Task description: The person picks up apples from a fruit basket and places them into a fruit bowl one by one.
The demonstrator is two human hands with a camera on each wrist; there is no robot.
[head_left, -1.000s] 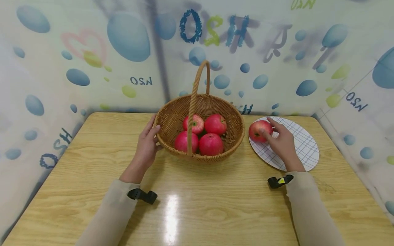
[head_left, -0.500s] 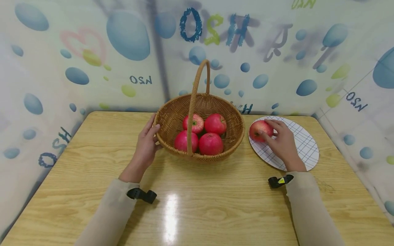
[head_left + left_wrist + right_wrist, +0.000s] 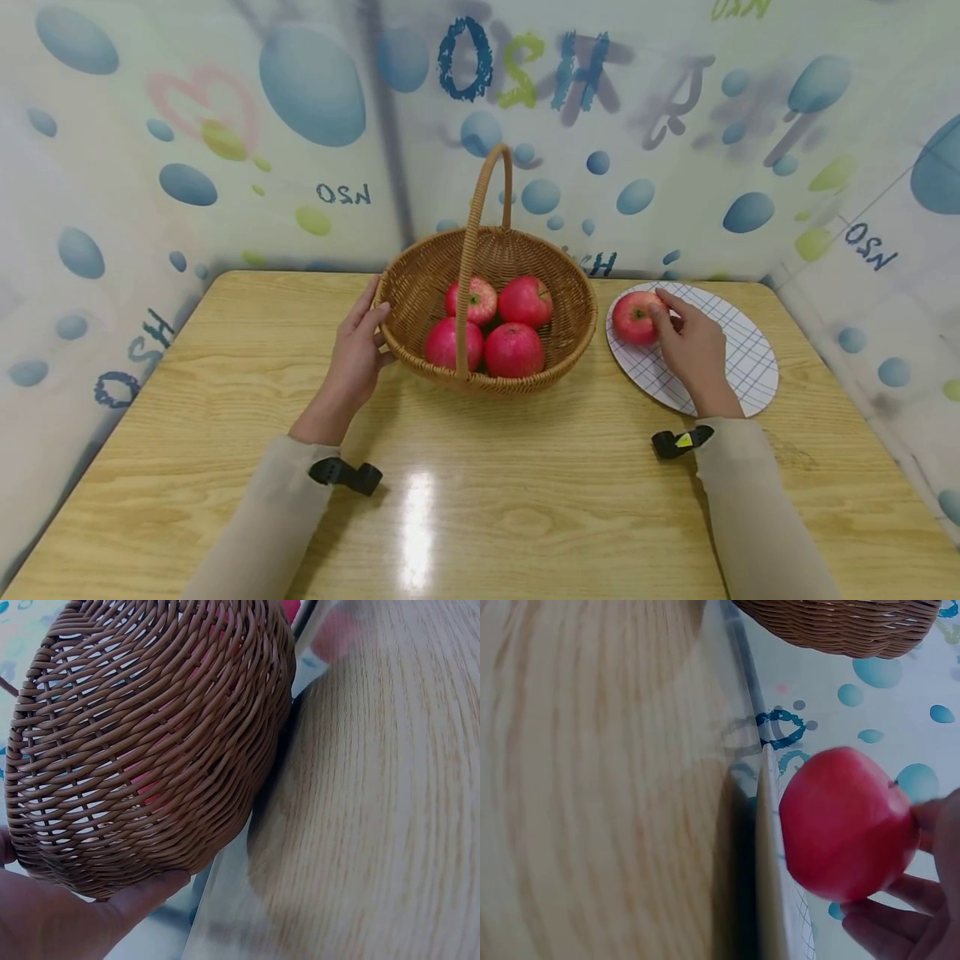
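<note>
In the head view, a brown wicker basket [image 3: 420, 292] with a tall arched handle holds several red apples [image 3: 513, 350]. At its left end my left hand [image 3: 356, 354] grips the basket, the thumb by the rim and the other fingers along the outer wall. A single red apple [image 3: 637, 318] rests near the left side of a white plate [image 3: 742, 358] with dark crossed lines. My right hand [image 3: 693, 346] pinches this apple at its right side, the thumb near the stem. The right wrist view shows the fingers [image 3: 889, 919] against the apple's lower right.
Everything stands on a light wooden table [image 3: 480, 500]. A patterned wall [image 3: 315, 208] with blue and green blobs rises behind its back edge and at both sides. The basket and plate stand close together near that edge.
The apple on the plate has turned and shifted slightly right, its stem side now showing more. My right hand has drawn back toward its right side. Left hand and basket stay put.
</note>
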